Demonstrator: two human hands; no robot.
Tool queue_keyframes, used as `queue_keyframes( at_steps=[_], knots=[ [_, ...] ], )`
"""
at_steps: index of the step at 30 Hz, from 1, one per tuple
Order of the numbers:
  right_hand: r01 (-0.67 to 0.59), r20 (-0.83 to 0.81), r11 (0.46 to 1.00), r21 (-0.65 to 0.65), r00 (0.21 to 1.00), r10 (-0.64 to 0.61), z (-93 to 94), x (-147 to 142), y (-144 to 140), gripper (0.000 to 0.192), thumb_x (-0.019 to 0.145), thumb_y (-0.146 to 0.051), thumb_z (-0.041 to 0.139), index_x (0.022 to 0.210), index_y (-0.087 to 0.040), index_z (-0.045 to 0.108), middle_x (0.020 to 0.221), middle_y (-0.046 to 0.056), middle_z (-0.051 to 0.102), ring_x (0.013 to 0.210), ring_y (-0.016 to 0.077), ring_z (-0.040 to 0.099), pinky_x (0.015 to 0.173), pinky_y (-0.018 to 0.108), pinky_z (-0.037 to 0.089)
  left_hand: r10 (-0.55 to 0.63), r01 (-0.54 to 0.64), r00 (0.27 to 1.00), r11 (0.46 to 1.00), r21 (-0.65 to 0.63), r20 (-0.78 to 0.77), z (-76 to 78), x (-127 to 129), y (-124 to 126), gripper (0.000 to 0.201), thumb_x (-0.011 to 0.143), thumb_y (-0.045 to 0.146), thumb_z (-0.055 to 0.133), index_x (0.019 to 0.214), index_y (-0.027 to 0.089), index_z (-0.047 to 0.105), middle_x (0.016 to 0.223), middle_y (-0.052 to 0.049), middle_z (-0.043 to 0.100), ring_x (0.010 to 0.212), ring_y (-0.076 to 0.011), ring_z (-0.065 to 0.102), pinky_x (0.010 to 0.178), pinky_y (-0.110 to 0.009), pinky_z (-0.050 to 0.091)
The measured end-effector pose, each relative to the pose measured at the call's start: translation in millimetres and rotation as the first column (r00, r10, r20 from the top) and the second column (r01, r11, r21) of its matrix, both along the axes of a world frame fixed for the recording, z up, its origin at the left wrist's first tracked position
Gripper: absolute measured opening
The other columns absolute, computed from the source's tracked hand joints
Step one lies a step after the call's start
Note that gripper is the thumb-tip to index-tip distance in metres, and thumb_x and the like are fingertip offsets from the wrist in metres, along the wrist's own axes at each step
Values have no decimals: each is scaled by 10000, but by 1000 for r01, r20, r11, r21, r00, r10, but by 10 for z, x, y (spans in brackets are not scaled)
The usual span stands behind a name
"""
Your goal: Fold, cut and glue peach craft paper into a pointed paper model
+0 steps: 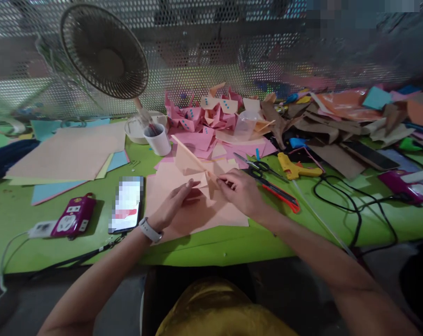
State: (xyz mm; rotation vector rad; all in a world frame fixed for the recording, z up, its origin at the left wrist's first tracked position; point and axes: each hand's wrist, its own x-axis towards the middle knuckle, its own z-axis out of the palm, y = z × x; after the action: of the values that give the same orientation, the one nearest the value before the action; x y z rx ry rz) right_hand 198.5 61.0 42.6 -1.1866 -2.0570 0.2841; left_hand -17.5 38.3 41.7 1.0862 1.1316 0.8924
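Observation:
A peach sheet of paper (193,172) lies folded on more peach paper (211,212) on the green table (232,245). One flap of it stands up in a point toward the back. My left hand (174,203), with a watch on the wrist, rests flat on the paper's left part with fingers extended. My right hand (241,189) pinches the fold at the paper's right edge.
A phone (127,204) and a magenta device (74,217) lie to the left. A white cup (157,138), a fan (104,51) and stacked coloured sheets (71,154) stand behind. Scissors (256,167), a red cutter (281,196), a yellow glue gun (295,169), cables and paper scraps crowd the right.

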Motion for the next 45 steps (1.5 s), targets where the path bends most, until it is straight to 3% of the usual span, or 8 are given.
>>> queue_keyframes(
  at_steps=[5,8,13,20,29,31,36,45],
  knots=[
    [-21,65,1000,14,998,20,18,-172,-45,223,949,-279,506,962,-182,706,937,90,701,795,177,649,691,282,481,101,-67,948,990,-121,303,-70,208,141,333,755,402,777,1008,194,710,843,-2,664,685,-90,574,569,-176,428],
    [-45,-137,984,-172,990,21,34,-161,17,264,932,-416,540,975,-194,675,932,74,701,756,163,643,673,274,486,116,-98,937,993,-73,331,-69,228,205,292,720,368,808,918,172,717,846,-6,678,775,-104,604,676,-176,466],
    [-251,-418,757,-603,908,-32,-17,-106,180,448,884,-624,506,805,-194,605,734,13,641,676,160,589,631,278,463,77,-68,922,997,-38,380,-143,216,263,314,734,373,793,967,174,724,953,-44,733,921,-171,659,875,-267,487],
    [-415,-531,638,-649,848,12,-124,-194,154,473,777,-667,614,724,-197,598,777,15,597,785,177,547,738,291,462,53,-32,910,998,-57,410,-194,229,244,315,788,381,741,1005,153,724,1050,-82,735,973,-206,665,953,-335,479],
    [-404,-527,622,-670,850,-16,-115,-252,30,479,765,-629,655,631,-179,559,636,-16,521,644,133,507,582,254,410,77,-69,945,997,-36,319,-166,225,195,346,789,446,740,948,140,764,1007,-102,756,979,-228,672,919,-348,491],
    [-443,-544,536,-719,838,-38,-90,-240,23,466,721,-617,706,656,-174,577,629,-23,548,610,129,541,549,248,429,65,-61,955,998,-22,289,-149,197,201,346,795,452,733,943,141,767,962,-90,761,922,-210,678,855,-321,507],
    [-570,-587,183,-801,807,-58,-27,-178,22,494,642,-587,792,775,-136,640,644,33,690,527,147,640,494,248,499,75,-52,959,994,-92,272,-80,104,227,313,781,416,756,949,153,771,894,-76,764,783,-172,678,712,-282,509],
    [-587,-585,25,-809,809,54,-4,-38,32,413,700,-483,802,806,-106,673,769,72,740,584,108,661,564,222,533,105,-68,949,989,-134,297,-35,44,260,255,777,362,767,909,144,777,827,-71,764,716,-156,677,702,-274,511]
  ],
)
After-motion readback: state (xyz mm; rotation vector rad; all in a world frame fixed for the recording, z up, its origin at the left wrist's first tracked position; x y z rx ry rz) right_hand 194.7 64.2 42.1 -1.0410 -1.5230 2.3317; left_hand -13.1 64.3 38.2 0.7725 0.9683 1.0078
